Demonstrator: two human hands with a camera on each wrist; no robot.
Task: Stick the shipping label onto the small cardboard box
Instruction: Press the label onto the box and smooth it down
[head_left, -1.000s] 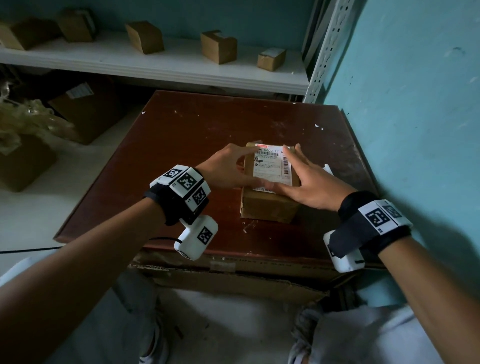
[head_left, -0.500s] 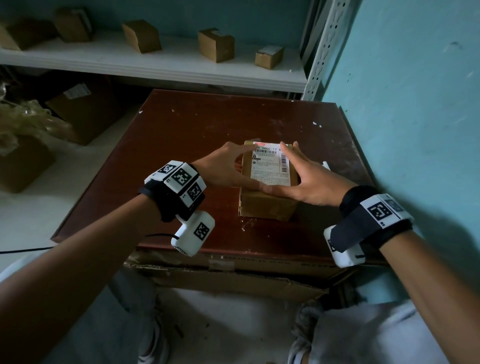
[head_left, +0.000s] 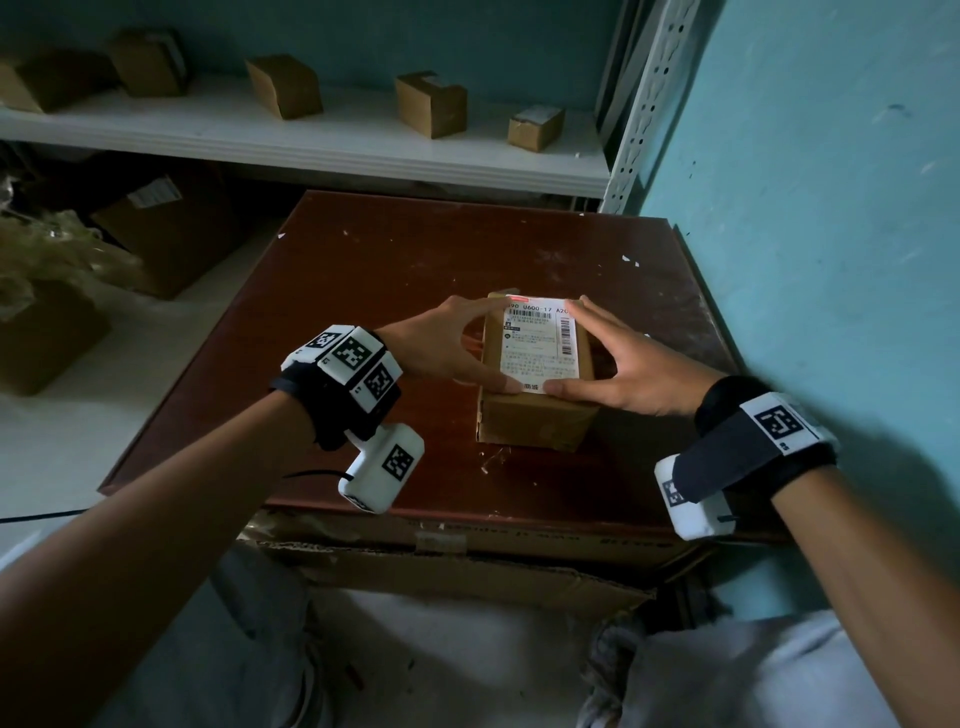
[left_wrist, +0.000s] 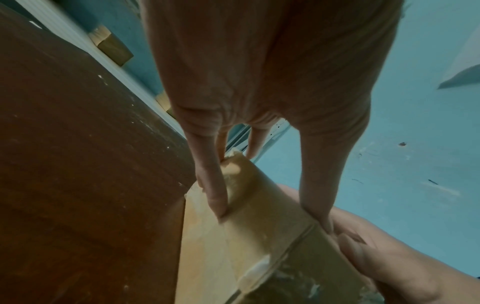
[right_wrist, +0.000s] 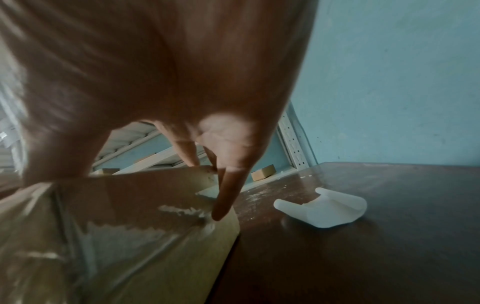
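Note:
A small cardboard box (head_left: 535, 415) stands on the brown table (head_left: 363, 291), sealed with clear tape. A white shipping label (head_left: 537, 343) with barcodes lies flat on its top. My left hand (head_left: 452, 345) presses the label's left side, with the index finger at the far corner and the thumb at the near corner. My right hand (head_left: 623, 364) mirrors it on the right side, fingers straight. The left wrist view shows fingertips (left_wrist: 218, 203) against the box (left_wrist: 259, 236). In the right wrist view a finger (right_wrist: 226, 195) touches the box's side (right_wrist: 130, 216).
A curled white backing sheet (right_wrist: 322, 209) lies on the table right of the box. A teal wall (head_left: 805, 234) runs close on the right. The white shelf (head_left: 311, 135) behind carries several small boxes. Larger cartons (head_left: 171, 234) stand at the left, and flattened cardboard (head_left: 467, 577) hangs under the table's near edge.
My two thumbs, which met at the label's near edge, have drawn slightly apart towards its corners. The box has not moved.

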